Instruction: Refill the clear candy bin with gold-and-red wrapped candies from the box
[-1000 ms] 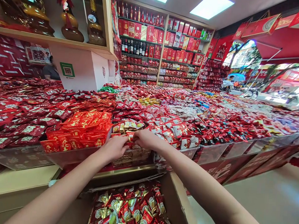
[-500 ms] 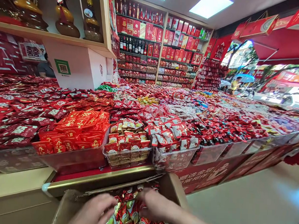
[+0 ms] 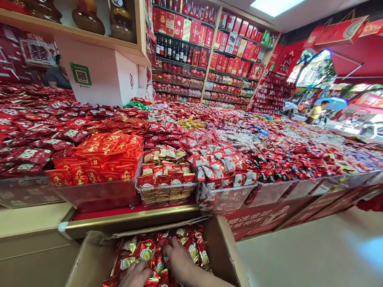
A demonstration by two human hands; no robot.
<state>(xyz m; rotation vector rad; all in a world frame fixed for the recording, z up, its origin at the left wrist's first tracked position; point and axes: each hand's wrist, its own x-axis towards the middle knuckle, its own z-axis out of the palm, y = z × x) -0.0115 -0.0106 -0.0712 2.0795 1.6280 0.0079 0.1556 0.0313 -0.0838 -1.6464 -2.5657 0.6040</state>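
Note:
Both my hands are down in an open cardboard box [image 3: 225, 250] full of small red and gold candy packets [image 3: 145, 252]. My left hand [image 3: 135, 279] lies on the packets at the bottom edge of the view, its fingers curled into them. My right hand [image 3: 179, 260] rests beside it, fingers bent and pushed among the packets. What either hand grips is hidden. Above the box, a clear bin [image 3: 165, 193] on the counter holds rows of the same packets.
A long counter carries many clear bins of red-wrapped sweets, with a gold rail [image 3: 127, 220] along its front. Shelves of red boxes and bottles [image 3: 196, 42] line the back wall. A person [image 3: 56, 74] stands behind the counter at left. Grey floor [image 3: 316, 267] lies to the right.
My hands left the clear bin on the counter and dropped into the cardboard box. They now sit deeper among the packets, and the view has tilted down a little.

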